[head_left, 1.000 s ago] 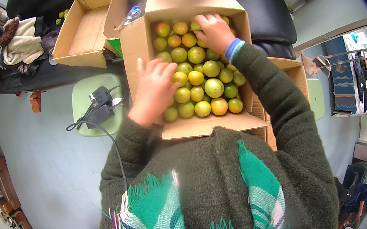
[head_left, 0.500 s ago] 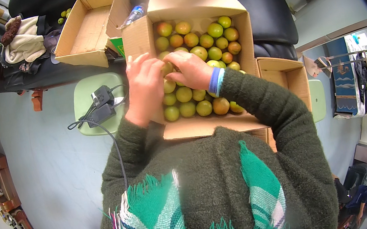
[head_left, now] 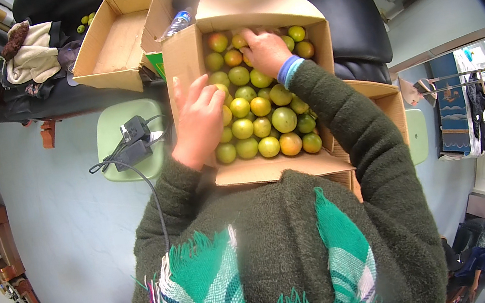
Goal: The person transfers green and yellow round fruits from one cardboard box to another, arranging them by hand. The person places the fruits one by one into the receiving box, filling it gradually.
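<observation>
An open cardboard box (head_left: 185,59) in front of me holds rows of round, smooth fruits (head_left: 284,119), green with some orange blush. At the far side of the box, my right hand (head_left: 268,53) is bent down over the fruits. Its fingers are curled round one of them, mostly covered by the hand. My left hand (head_left: 196,120) lies over the left wall, fingers apart and loosely bent. Its fingertips are beside the fruits at the left edge, and its thumb is hidden.
Left of the box stands a green stool (head_left: 109,131) with black adapters (head_left: 134,140) and a cable running to me. A second cardboard box (head_left: 113,38) and a plastic bottle (head_left: 179,22) are behind on the black sofa (head_left: 355,19). Another box (head_left: 389,106) stands at right.
My right hand has moved away from my left, to the far side of the box. My left hand stays at the left wall, shifted slightly nearer. More fruits show in the middle.
</observation>
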### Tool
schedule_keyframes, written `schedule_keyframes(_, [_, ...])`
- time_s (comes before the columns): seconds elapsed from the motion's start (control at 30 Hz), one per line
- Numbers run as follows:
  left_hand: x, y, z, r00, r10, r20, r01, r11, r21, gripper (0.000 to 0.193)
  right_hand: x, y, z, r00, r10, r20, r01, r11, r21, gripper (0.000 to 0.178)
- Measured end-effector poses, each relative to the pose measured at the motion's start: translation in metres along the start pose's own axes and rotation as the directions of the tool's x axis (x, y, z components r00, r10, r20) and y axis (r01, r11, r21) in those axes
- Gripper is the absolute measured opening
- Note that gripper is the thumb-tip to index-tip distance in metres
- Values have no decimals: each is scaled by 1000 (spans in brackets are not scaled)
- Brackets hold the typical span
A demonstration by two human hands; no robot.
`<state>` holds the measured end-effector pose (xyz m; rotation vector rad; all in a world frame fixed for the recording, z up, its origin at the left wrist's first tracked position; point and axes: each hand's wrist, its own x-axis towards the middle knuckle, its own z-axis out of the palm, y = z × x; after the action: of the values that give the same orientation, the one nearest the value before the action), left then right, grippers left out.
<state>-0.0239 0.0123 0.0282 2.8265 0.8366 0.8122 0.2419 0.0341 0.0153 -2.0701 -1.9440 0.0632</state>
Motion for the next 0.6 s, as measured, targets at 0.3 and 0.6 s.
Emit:
schedule_keyframes(0.3, [-1, -5, -4, 998, -26, -61, 27, 999, 16, 28, -20, -18, -16, 908, -215, -360, 278, 951, 135, 36])
schedule_keyframes(0.6, [6, 0, 5, 999, 27, -44, -24, 998, 54, 35, -75, -47, -17, 927, -291, -235, 355, 884, 305, 38])
